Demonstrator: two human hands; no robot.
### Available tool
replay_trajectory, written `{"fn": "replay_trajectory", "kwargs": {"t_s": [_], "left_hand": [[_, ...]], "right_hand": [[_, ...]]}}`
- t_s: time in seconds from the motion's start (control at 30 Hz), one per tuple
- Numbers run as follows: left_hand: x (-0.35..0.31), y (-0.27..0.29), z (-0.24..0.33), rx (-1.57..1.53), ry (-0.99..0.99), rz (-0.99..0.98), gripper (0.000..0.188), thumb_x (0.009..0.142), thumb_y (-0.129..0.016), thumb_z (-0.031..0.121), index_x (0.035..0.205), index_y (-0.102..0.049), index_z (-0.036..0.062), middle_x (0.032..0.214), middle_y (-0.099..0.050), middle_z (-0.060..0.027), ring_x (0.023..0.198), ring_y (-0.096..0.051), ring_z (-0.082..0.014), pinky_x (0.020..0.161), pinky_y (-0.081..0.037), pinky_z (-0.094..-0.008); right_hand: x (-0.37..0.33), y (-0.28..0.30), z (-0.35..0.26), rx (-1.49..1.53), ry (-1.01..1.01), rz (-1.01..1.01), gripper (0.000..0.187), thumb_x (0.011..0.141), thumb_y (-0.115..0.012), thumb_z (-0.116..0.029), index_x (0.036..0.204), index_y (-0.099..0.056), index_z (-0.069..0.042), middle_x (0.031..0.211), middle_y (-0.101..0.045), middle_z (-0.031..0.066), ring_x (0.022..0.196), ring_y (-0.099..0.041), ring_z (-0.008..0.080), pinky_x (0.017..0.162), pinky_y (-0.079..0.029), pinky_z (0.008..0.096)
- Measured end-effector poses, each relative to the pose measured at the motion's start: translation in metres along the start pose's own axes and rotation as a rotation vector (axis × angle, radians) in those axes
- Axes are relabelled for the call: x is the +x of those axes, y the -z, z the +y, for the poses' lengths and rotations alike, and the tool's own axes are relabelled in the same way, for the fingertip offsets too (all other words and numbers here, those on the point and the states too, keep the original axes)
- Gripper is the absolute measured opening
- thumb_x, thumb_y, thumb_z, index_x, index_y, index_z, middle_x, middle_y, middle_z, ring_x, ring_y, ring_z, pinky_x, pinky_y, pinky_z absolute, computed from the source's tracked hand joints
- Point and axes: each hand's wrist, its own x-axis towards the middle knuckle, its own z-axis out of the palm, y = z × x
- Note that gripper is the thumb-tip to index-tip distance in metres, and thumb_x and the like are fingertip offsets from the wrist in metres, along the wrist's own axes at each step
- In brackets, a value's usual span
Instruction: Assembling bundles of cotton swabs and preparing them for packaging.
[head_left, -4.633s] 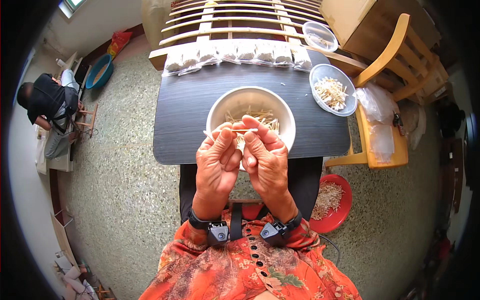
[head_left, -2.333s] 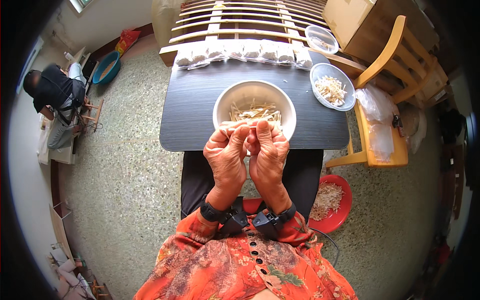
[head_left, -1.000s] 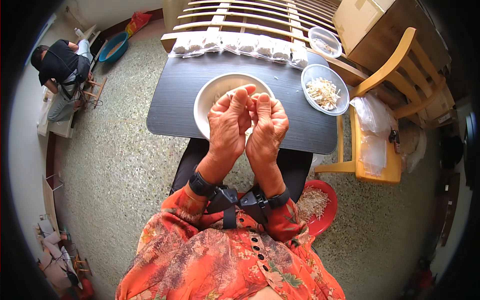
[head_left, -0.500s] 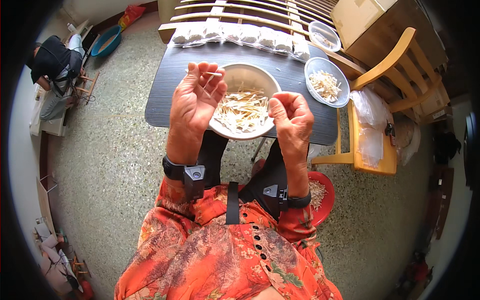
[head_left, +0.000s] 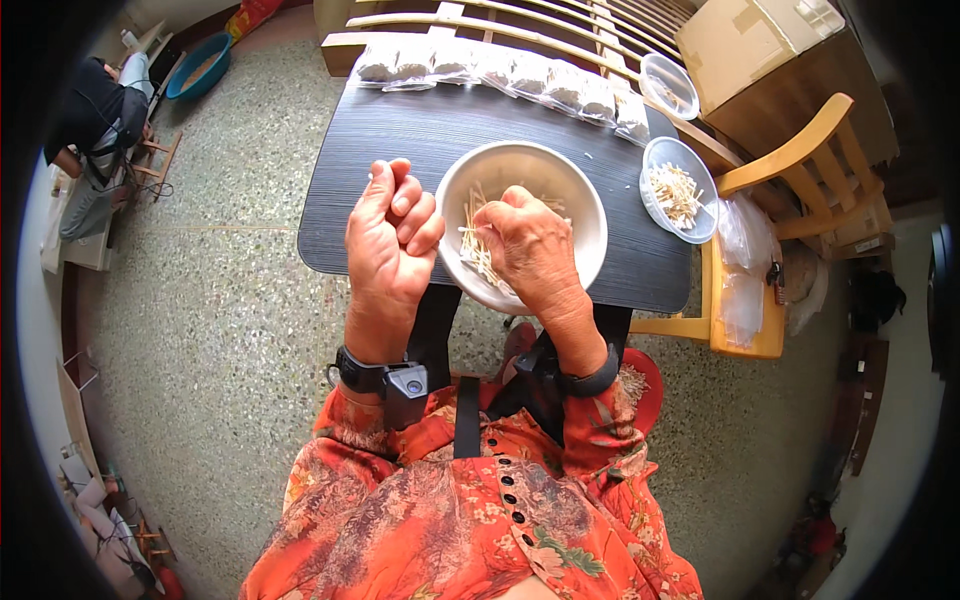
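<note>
Head view:
Left hand (head_left: 392,245): centre of frame, fingers curled into a loose fist; what it holds, I cannot tell.
Right hand (head_left: 530,250): over the white bowl (head_left: 580,195), fingers pinching pale sticks (head_left: 478,250).
Bowl place: dark table (head_left: 400,140), upper centre.
Upper right: small clear bowl (head_left: 680,190) with sticks.

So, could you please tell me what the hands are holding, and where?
Right hand pinches thin pale sticks by one end over the bowl; left hand is fisted, contents hidden.

We see bare dark table (head_left: 400,150) left of the metal bowl (head_left: 580,200). Packets (head_left: 500,72) line the far edge; a plastic bowl (head_left: 680,190) blocks the right.
</note>
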Motion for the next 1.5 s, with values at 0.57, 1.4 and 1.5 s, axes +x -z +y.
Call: {"fn": "replay_trajectory", "kwargs": {"t_s": [0.57,1.4,1.5], "left_hand": [[-0.007,-0.007,-0.005,0.237,0.035,0.003,0.016,0.092,-0.050,0.015,0.095,-0.053,-0.0003,0.063,-0.039,0.0021,0.043,-0.026,-0.0024,0.034,-0.021,-0.0167],[-0.050,-0.026,-0.073,0.472,-0.088,-0.079,0.021,0.083,-0.063,0.004,0.102,-0.061,-0.0025,0.075,-0.061,-0.0012,0.047,-0.041,0.0005,0.037,-0.029,-0.0149],[-0.051,-0.025,-0.078,0.469,-0.169,-0.074,0.018,0.084,-0.062,0.003,0.101,-0.062,-0.0027,0.082,-0.064,-0.0043,0.055,-0.048,-0.0014,0.041,-0.037,-0.0145]], "right_hand": [[-0.002,0.017,0.016,1.240,-0.547,0.343,0.012,0.084,-0.062,-0.007,0.094,-0.063,0.000,0.084,-0.065,0.0069,0.067,-0.061,0.0089,0.049,-0.043,0.0164],[-0.039,0.021,-0.016,2.111,-0.660,0.507,0.011,0.089,-0.058,-0.016,0.089,-0.056,-0.005,0.084,-0.061,0.0048,0.046,-0.041,0.0041,0.041,-0.031,0.0186],[-0.042,0.022,-0.023,2.146,-0.673,0.489,0.013,0.090,-0.056,-0.016,0.090,-0.058,-0.003,0.083,-0.061,0.0045,0.045,-0.039,0.0042,0.041,-0.031,0.0198]]}}
